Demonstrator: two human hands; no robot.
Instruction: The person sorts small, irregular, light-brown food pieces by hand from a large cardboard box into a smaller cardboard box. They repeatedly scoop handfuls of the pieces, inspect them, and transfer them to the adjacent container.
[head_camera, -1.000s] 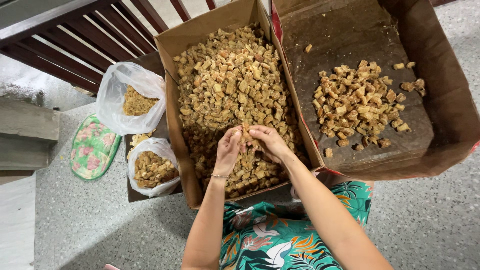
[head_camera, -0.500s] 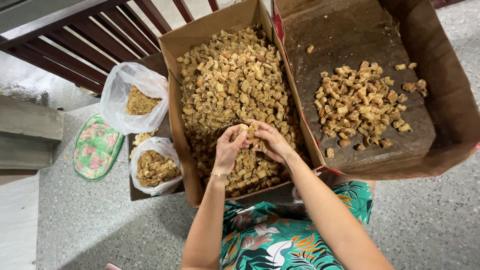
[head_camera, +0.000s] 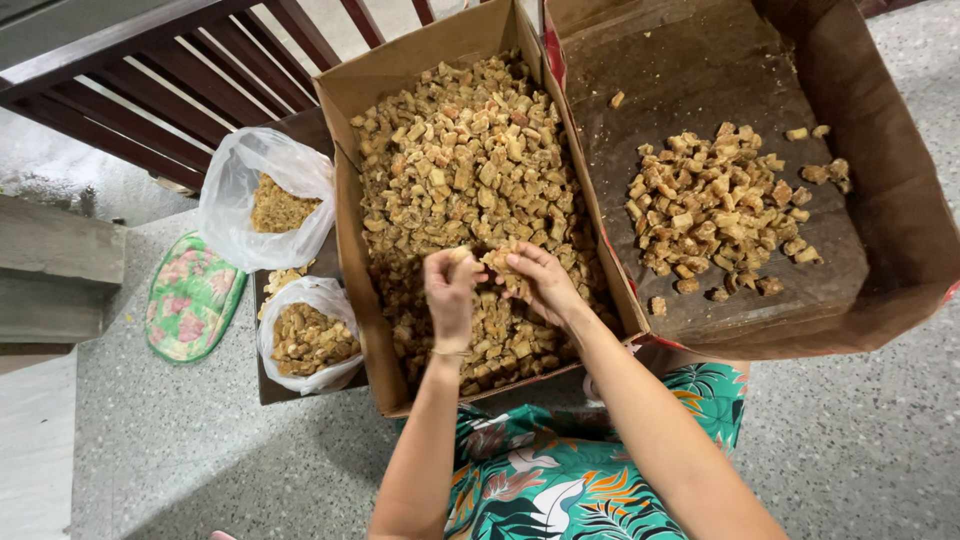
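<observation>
Over full box (head_camera: 352, 95) — both hands pinch chunks (head_camera: 497, 262), mid-box.

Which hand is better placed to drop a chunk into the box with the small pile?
Right, probably. The right hand already pinches a brown chunk and lies nearer the right-side box holding the small pile. The left hand would have to cross over it.

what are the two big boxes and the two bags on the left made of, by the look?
Left box and right box: brown corrugated cardboard, matte; folded flaps, creased walls, dark stains on the right one's floor. Upper bag and lower bag: thin clear plastic film, probably polyethylene; glossy, crumpled, contents show through. Both hands are in the left box's tan chunks.
</observation>
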